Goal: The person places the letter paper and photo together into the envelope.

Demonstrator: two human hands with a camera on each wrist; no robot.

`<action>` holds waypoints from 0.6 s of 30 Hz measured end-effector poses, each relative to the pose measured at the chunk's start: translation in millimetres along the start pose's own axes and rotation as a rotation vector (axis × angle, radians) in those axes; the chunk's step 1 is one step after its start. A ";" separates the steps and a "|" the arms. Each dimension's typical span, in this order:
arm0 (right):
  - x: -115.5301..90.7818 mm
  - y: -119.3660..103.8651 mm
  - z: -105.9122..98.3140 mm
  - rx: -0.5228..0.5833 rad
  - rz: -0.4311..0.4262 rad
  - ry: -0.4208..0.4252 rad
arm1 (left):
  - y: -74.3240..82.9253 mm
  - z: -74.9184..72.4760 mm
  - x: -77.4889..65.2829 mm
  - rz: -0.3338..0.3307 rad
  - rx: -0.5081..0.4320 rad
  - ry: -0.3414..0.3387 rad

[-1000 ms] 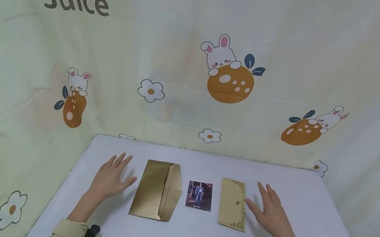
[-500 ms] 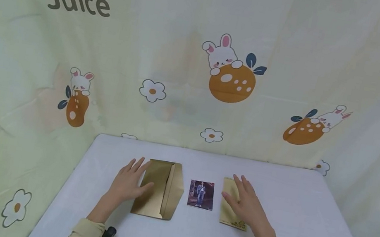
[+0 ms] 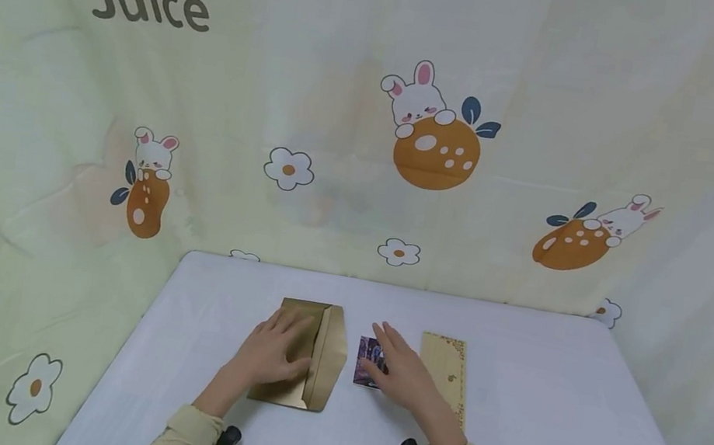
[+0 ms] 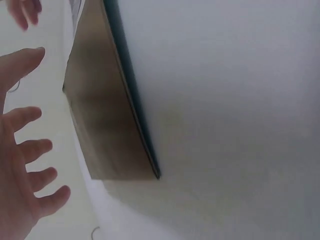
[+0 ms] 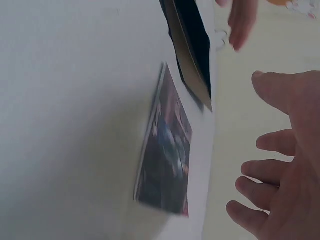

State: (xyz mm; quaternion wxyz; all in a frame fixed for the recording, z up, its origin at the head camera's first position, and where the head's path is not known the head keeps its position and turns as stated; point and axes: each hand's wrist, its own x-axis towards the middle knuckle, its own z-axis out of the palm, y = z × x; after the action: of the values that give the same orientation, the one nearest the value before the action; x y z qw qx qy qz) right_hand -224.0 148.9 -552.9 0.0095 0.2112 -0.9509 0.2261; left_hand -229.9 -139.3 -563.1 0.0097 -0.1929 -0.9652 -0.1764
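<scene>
A gold envelope [image 3: 330,360] lies on the white table with its flap to the right. My left hand [image 3: 270,351] is over its left part, fingers spread and bent a little, holding nothing. In the left wrist view that hand shows at the left edge, apart from the envelope [image 4: 107,100]. My right hand [image 3: 401,372] hovers over a small photo [image 3: 366,352] of a standing person and hides its right part. The right wrist view shows the photo [image 5: 167,155] flat on the table, the hand's fingers loosely bent and apart from it.
A cream card [image 3: 445,359] with an ornamental border lies right of the photo, partly behind my right forearm. A cloth curtain [image 3: 350,95] printed with rabbits, oranges and flowers hangs behind the white table [image 3: 538,410] and along both sides.
Both hands have come inward: the left from beside the envelope to over it, the right leftward past the card to over the photo. The envelope, photo and card stay in place.
</scene>
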 end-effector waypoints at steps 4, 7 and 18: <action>10.3 -15.7 17.6 -0.034 -0.098 -0.018 | 4.6 5.1 4.5 0.035 0.007 -0.030; 15.5 -25.8 31.1 -0.093 -0.146 -0.064 | 7.3 9.0 7.0 0.050 0.032 -0.067; 16.2 -38.6 43.8 -0.192 -0.116 -0.186 | 6.2 11.8 14.5 0.082 0.140 -0.141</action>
State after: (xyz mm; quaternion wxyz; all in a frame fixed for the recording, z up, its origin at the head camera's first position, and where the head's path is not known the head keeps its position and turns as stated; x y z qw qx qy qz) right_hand -219.6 92.3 -573.9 -0.0455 0.2840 -0.9511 0.1125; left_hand -240.4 -124.5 -570.8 -0.0375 -0.2428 -0.9648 -0.0939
